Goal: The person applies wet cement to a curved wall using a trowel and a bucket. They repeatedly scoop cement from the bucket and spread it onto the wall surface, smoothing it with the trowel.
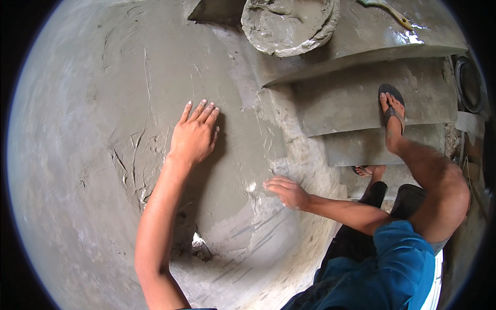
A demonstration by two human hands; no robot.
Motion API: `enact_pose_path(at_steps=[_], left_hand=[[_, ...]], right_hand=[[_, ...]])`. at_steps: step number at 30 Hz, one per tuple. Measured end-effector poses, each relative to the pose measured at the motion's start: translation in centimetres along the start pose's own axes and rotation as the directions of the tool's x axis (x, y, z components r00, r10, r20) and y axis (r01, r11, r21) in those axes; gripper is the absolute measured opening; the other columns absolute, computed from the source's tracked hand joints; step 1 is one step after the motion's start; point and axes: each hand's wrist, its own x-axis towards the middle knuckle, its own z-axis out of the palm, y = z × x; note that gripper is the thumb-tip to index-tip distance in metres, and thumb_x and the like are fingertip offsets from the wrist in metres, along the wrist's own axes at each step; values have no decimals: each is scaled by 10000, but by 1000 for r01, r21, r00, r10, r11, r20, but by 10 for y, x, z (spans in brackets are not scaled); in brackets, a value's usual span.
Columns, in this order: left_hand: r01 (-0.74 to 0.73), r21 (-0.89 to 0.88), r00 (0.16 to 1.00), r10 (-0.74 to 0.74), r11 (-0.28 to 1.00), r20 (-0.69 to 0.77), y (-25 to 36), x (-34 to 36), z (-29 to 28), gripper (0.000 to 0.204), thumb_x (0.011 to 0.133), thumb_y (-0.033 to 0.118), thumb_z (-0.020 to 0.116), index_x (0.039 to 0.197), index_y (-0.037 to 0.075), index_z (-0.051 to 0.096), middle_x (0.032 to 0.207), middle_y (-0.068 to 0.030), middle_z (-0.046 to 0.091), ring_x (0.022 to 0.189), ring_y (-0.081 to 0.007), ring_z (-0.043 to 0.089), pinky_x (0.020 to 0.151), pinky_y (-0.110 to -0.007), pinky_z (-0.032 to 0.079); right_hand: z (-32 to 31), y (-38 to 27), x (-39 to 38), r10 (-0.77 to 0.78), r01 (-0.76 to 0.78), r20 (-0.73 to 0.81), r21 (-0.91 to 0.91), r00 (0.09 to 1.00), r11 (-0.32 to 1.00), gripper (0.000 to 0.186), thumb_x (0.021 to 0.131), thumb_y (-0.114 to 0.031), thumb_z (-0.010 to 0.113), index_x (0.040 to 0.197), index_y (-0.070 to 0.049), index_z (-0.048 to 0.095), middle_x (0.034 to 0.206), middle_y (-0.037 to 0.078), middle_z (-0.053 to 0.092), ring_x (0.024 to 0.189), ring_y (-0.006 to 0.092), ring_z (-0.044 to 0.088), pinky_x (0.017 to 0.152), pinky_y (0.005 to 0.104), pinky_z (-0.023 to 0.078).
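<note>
My left hand (195,135) lies flat on a wet grey plastered wall (93,129), its fingers together and pointing up, holding nothing. My right hand (285,190) rests lower and to the right on the same wall, near the wall's rough edge, with fingers stretched toward the left and nothing in them. The plaster around both hands shows trowel marks and scratches. A small gap (199,243) in the plaster shows below my left forearm.
A round pan of wet mortar (289,23) sits on an upper concrete step (372,36). A tool with a yellowish handle (390,11) lies beside it. My foot in a dark sandal (392,111) stands on a lower step. A dark round object (470,82) is at the right.
</note>
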Motion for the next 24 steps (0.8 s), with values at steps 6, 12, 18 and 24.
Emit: enact_pose_path(at_steps=[6,12,18,24], left_hand=[[4,5,1000,-4,1000,-23,2,-5,6,553,1078,306,543,1591,110,476,1650,-80,488,1572,-259,380,1339,-492,211],[4,-1,999,-4,1000,-31,7,-5,14,541,1081,302,524,1583,103,485,1641,-84,499,1569,-259,385,1337,-491,212],[-13,-15,998,12,1000,-66,13,-1,17,537,1079,314,510,1570,97,503,1634,-84,509,1565,-253,393,1339,-484,209],[3,-50,998,-7,999,-65,15,-2,8,551,1077,305,549,1588,112,479,1642,-82,497,1575,-258,374,1338,-494,217]], right_hand=[[-40,49,37,210,-231,-234,-66,949,971,433,932,58,609,1353,-28,668,1282,205,726,1171,397,707,1010,443,579],[-53,96,71,220,-256,-286,-95,933,962,441,930,88,588,1346,-33,671,1255,245,718,1127,384,720,966,413,581],[-3,44,-22,307,-314,-128,-42,943,948,448,913,99,587,1329,-46,669,1244,194,711,1038,376,700,903,406,584],[-3,6,-39,280,-286,-105,-46,954,957,412,942,81,587,1333,-26,660,1221,204,714,1055,367,708,904,409,585]])
